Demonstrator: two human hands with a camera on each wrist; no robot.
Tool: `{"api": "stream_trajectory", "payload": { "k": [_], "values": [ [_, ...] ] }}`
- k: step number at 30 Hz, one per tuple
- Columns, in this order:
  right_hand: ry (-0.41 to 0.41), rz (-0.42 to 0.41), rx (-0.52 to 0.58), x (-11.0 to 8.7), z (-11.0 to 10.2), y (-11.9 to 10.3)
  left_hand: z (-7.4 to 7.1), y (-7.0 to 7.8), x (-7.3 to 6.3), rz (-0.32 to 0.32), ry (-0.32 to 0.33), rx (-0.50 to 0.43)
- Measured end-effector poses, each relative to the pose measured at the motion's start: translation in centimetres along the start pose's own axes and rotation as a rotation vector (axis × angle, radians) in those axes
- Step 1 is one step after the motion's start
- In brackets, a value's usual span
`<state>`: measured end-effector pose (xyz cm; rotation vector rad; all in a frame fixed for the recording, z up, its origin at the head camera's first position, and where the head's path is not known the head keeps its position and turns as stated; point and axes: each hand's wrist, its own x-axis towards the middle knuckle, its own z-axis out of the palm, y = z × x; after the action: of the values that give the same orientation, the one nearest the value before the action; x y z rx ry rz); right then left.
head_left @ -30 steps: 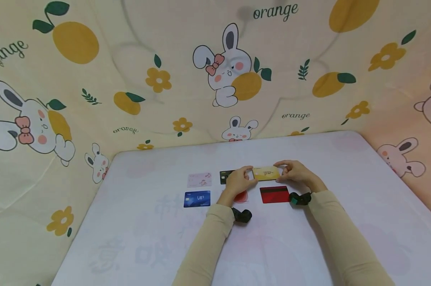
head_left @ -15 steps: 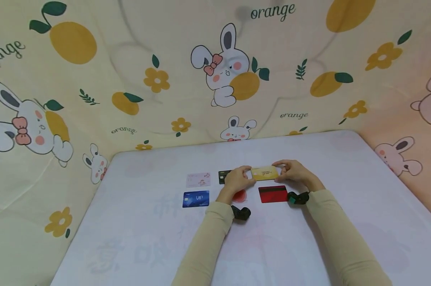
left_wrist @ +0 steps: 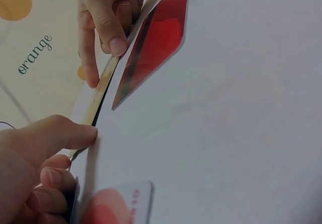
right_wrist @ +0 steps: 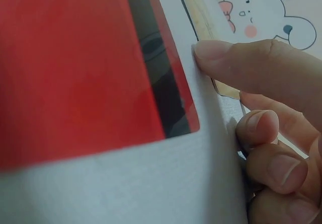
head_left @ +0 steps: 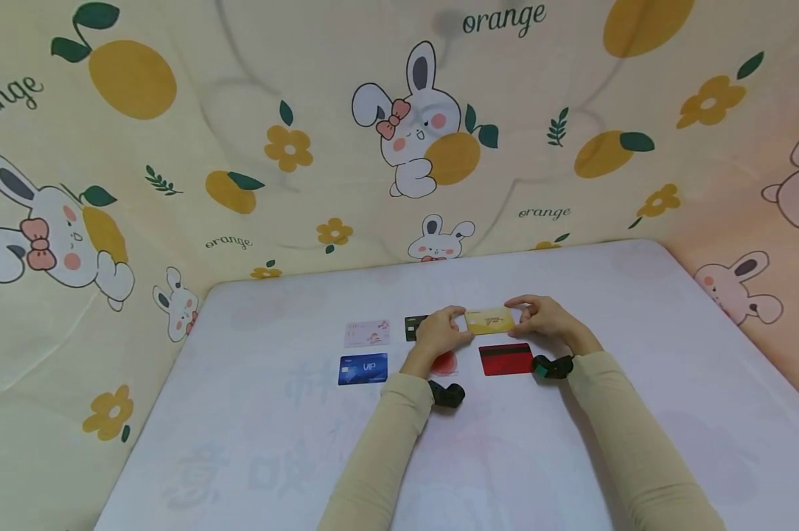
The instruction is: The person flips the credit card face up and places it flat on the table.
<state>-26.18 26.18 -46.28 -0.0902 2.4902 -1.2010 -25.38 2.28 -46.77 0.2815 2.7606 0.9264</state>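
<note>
A gold card [head_left: 489, 321] is at the far right of a group of cards. My left hand [head_left: 442, 333] pinches its left end between thumb and index finger. At the right end my right hand [head_left: 550, 321] pinches it the same way, and the right wrist view shows the thumb [right_wrist: 216, 50] at its near long edge. Whether the card lies flat or slightly raised I cannot tell. Below it lies a red card [head_left: 506, 360] with a dark stripe. My left hand partly covers a dark green card [head_left: 411, 328] and a white card with a red circle [head_left: 444, 363].
Further left, a pale pink card [head_left: 367, 333] lies above a blue VIP card [head_left: 363, 369]. All rest on a white-covered table [head_left: 273, 413]. A cloth printed with rabbits and oranges [head_left: 346, 96] hangs behind the table's far edge.
</note>
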Motion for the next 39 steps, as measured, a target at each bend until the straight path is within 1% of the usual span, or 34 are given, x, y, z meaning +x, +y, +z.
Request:
{"api": "stream_trajectory", "payload": {
  "k": [6,10,13,16,19,22,25,29,34,37,39],
  "values": [
    [0.002,-0.002,0.007,0.1,0.1,0.2,0.0,0.1,-0.1,-0.008,0.005,0.006],
    [-0.001,-0.007,0.017,0.1,0.1,0.2,0.1,0.1,-0.3,0.002,0.019,0.02],
    [-0.007,-0.029,0.026,0.1,0.1,0.3,0.2,0.1,-0.5,0.025,0.035,0.042],
    [-0.007,-0.053,0.031,-0.1,0.0,0.1,0.3,-0.1,-0.7,0.062,0.049,0.062],
    [0.02,-0.065,0.031,-0.7,0.0,-0.2,0.4,-0.1,-0.9,0.1,0.058,0.065],
    [0.051,-0.066,0.048,-1.0,-0.1,-0.2,0.2,0.1,-1.2,0.135,0.072,0.043],
    [0.069,-0.076,0.073,-1.2,-0.3,0.1,-0.1,0.4,-1.5,0.152,0.077,-0.014],
    [0.073,-0.097,0.083,-2.3,-0.5,-0.2,-0.2,0.6,-2.2,0.175,0.065,-0.078],
    [0.053,-0.093,0.093,-3.8,-0.5,-0.5,-0.2,0.8,-3.0,0.193,0.044,-0.094],
    [0.042,-0.114,0.101,-4.4,-0.5,-0.6,-0.2,0.8,-3.4,0.198,0.031,-0.108],
    [0.042,-0.128,0.103,-4.6,-0.4,-0.6,-0.2,0.8,-3.6,0.211,0.034,-0.114]
  ]
}}
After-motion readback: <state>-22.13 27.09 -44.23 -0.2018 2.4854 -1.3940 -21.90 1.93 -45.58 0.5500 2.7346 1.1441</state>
